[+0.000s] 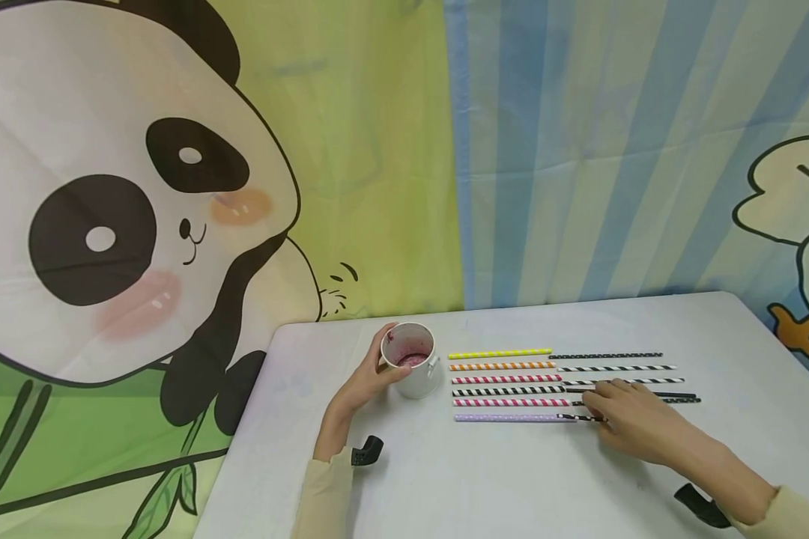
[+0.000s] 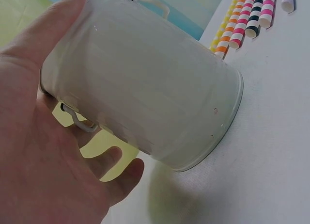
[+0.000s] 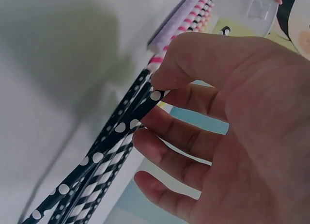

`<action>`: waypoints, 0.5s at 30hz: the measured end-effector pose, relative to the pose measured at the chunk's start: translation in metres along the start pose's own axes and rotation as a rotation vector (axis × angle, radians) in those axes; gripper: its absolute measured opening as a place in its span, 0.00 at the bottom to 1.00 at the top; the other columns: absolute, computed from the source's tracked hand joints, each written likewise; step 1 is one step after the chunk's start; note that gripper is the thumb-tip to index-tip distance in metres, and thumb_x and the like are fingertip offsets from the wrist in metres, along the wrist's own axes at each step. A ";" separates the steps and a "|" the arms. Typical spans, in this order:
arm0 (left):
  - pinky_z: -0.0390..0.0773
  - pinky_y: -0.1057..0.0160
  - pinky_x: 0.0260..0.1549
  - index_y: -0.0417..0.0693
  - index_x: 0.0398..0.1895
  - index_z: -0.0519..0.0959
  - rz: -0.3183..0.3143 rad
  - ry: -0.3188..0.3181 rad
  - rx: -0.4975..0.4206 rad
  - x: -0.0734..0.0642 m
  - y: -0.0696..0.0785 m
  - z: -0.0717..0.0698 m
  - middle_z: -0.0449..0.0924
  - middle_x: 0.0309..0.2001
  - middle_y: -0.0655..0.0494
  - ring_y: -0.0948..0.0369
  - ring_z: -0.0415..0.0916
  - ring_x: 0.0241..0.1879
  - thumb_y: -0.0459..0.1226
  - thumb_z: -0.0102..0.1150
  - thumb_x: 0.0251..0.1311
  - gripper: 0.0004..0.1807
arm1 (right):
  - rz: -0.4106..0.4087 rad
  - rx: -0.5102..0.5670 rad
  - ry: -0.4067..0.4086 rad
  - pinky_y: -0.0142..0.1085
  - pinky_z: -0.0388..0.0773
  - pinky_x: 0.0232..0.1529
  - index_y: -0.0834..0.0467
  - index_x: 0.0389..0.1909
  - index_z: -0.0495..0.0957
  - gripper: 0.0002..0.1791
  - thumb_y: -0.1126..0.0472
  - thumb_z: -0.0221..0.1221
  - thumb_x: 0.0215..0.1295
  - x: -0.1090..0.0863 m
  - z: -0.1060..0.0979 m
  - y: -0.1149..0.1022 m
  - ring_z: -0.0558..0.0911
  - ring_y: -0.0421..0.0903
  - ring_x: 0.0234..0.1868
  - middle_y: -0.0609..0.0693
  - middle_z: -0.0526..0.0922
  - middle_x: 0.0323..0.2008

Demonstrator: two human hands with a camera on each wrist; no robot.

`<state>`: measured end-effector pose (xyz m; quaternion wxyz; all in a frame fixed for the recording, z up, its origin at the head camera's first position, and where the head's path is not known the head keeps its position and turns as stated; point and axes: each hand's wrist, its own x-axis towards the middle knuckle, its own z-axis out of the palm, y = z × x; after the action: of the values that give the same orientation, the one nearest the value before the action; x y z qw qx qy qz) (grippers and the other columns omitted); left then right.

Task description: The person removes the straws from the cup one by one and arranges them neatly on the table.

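Observation:
My left hand [image 1: 367, 385] grips a small white bucket [image 1: 420, 382] by its rim and side, with the thumb at the near edge. Reddish stains mark the inside of the bucket. In the left wrist view, two small loop handles stick out from its wall [image 2: 145, 78]. My right hand [image 1: 630, 419] pinches a black paper straw with white dots [image 3: 92, 159] between thumb and index finger, the other fingers loosely bent. That straw slants across several black-and-white straws [image 3: 99, 183] beneath it. Its left end [image 1: 583, 418] meets the lavender straw [image 1: 505, 418] in the head view.
Left of my right hand lie rows of straws: yellow [image 1: 499, 353], orange-striped [image 1: 502, 366], red-striped [image 1: 505, 379], black-striped [image 1: 505, 391] and pink-striped [image 1: 508, 403]. More black-and-white straws [image 1: 616, 368] lie to their right. A printed curtain [image 1: 377, 187] hangs behind the white table [image 1: 479, 486].

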<state>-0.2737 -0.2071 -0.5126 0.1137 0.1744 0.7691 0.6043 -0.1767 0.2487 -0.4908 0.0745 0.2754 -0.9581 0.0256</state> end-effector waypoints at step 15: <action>0.52 0.36 0.74 0.66 0.79 0.49 0.012 0.005 0.010 0.002 -0.002 0.000 0.57 0.75 0.55 0.48 0.49 0.78 0.40 0.67 0.63 0.47 | 0.078 -0.030 -0.048 0.43 0.70 0.31 0.43 0.26 0.71 0.18 0.59 0.74 0.51 -0.020 0.009 0.034 0.72 0.41 0.30 0.38 0.71 0.28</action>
<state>-0.2756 -0.2072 -0.5142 0.1073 0.1779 0.7712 0.6017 -0.1792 0.2872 -0.5032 0.0548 0.2372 -0.9699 0.0074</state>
